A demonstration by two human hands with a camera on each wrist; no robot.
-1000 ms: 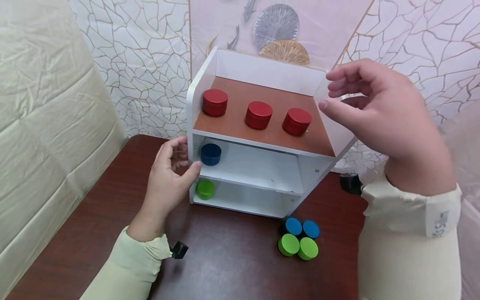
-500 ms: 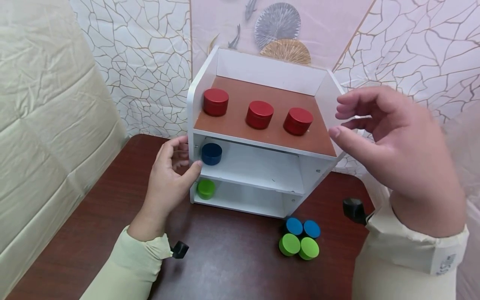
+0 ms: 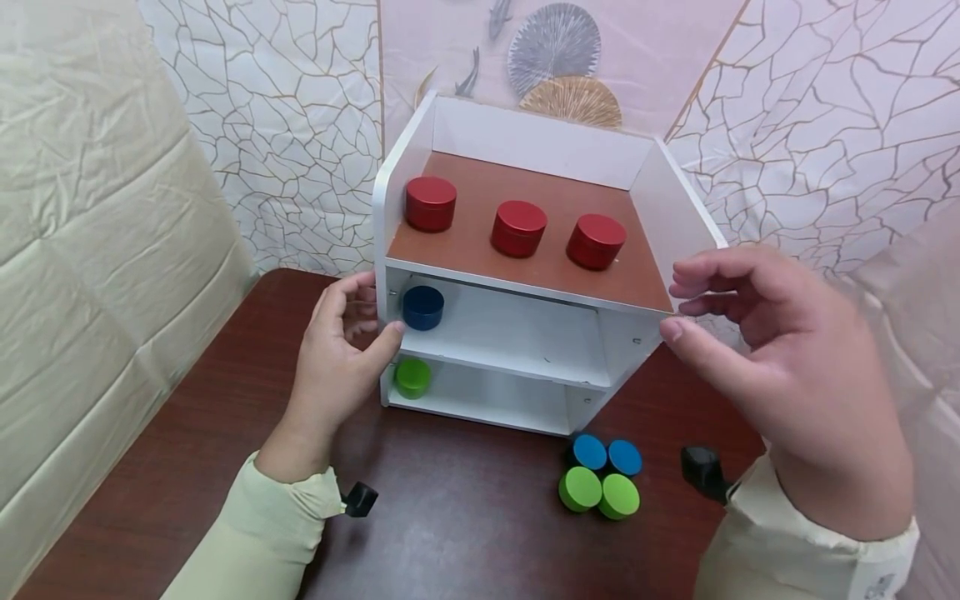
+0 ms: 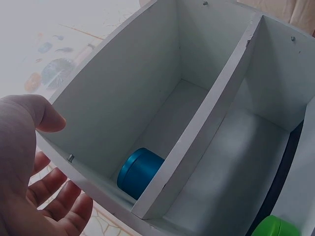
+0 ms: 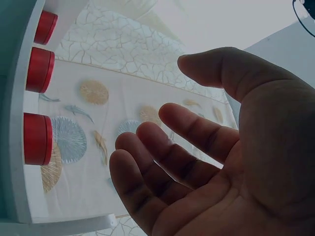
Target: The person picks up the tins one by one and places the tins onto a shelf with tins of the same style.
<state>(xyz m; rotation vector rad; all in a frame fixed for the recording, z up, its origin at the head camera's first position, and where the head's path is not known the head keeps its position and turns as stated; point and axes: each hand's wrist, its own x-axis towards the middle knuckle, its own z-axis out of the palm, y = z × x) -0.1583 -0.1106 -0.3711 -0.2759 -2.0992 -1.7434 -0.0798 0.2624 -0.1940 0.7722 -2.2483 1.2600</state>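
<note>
My left hand is at the left side panel of a small white shelf unit, thumb tip at its front edge and fingers loosely bent along the outside. Empty, my right hand hovers by the unit's right front edge, thumb and fingers apart. Three round red tins stand on the brown top: a left one, a middle one and a right one. A blue tin sits at the left of the middle shelf. Below it, a green tin occupies the bottom shelf's left end.
On the dark red-brown table, in front of the unit's right corner, two blue tins stand behind two green tins, close together. Patterned white cloth hangs behind the unit. Quilted cream fabric covers the left side.
My right hand has come down beside the unit's right panel, from near its top rear to its front edge. My left hand and all the tins have stayed in place.
</note>
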